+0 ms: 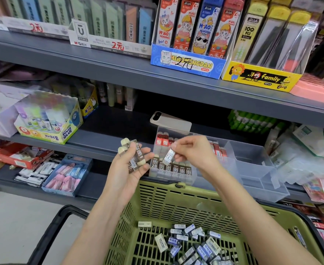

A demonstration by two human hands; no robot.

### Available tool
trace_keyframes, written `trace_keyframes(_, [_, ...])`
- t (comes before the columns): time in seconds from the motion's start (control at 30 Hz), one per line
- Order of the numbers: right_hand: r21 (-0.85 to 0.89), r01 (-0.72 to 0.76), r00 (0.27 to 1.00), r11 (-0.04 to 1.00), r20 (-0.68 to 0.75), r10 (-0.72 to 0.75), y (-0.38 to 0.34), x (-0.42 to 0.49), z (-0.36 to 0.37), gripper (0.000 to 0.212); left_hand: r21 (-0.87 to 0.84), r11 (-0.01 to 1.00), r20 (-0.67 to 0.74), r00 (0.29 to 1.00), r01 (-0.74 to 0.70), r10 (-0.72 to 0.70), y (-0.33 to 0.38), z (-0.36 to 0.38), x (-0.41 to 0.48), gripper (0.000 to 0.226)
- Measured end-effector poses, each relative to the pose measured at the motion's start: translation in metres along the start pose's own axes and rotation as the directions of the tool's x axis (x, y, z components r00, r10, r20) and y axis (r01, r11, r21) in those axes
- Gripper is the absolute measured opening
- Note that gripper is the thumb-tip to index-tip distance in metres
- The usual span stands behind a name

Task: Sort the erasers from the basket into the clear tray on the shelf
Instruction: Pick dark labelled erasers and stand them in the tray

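The left hand [132,165], just at 9 o'clock of centre, has its fingers curled round a bundle of erasers [135,156]: small blocks in brown paper sleeves with rounded cream ends poking out. At 3 o'clock of it, the right hand [192,152] pinches a single eraser [168,156] between thumb and fingertips, the other fingers loosely bent. Its glossy wrapper catches the light, and it hangs tilted above the front row of the clear tray [252,167].

The tray is a hard, see-through plastic box with straight walls and dividers, standing on the grey metal shelf [117,139]. In its left compartment brown-sleeved erasers [175,167] stand upright side by side, with red-sleeved erasers [162,140] at 12 o'clock of them.

At 6 o'clock of the hands sits the basket [157,204], olive-green plastic with slotted walls and a black handle [48,232]. Loose erasers [192,243], flat rectangles in blue and white sleeves, lie jumbled on its floor. A smooth, pale phone [171,120] lies at 12 o'clock of the tray.
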State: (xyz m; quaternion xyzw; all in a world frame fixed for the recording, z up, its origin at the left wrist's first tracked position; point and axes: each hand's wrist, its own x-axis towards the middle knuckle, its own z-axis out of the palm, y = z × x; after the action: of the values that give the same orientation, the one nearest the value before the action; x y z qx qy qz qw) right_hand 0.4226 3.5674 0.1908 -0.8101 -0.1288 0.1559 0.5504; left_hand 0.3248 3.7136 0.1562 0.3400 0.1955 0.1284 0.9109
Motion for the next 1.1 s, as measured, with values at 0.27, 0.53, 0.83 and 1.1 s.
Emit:
trace_keyframes(0.27, [-0.244, -0.023, 0.998, 0.969, 0.046, 0.036, 0.010, 0.000, 0.028, 0.015, 0.028, 0.999, 0.018, 0.999, -0.028, 0.027, -0.002, -0.003, 0.003, 0.046])
trace_keyframes(0.53, [-0.271, 0.207, 0.974, 0.940, -0.031, -0.224, -0.004, -0.013, 0.026, 0.014, 0.102, 0.995, 0.048, 0.999, -0.021, 0.016, -0.004, -0.001, 0.002, 0.029])
trace_keyframes(0.83, [-0.180, 0.355, 0.930, 0.917, 0.165, -0.328, -0.030, -0.032, 0.029, 0.020, 0.217, 0.975, 0.104, 0.994, -0.049, 0.027, -0.007, 0.004, -0.001, 0.056])
trace_keyframes(1.1, [-0.530, 0.610, 0.791, 0.589, 0.363, -0.492, -0.030, -0.045, 0.022, 0.024, 0.175, 0.984, 0.055, 0.998, -0.029, 0.019, -0.008, 0.005, 0.000, 0.055])
